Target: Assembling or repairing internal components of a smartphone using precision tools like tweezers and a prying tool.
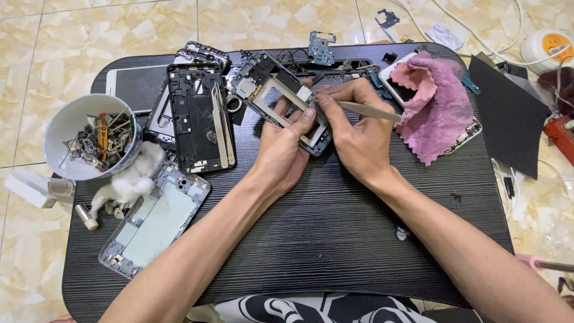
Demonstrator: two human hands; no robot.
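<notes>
Two hands over black desk (335, 239). Left hand (286, 149) grips one phone frame (281, 101) at desk centre-top. Right hand (359, 128) pinches one metal tool (371, 110), tip on frame. One white bowl (89, 143) of screws far left. One pink cloth (433, 110) right. One pair of tweezers (221, 125) on dark frame (200, 116).

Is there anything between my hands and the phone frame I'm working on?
Nothing visible stands in the way. Your left hand already holds the phone frame on the black table, and your right hand has the tip of a metal tool against it. The pink cloth lies off to the right, apart.
</notes>
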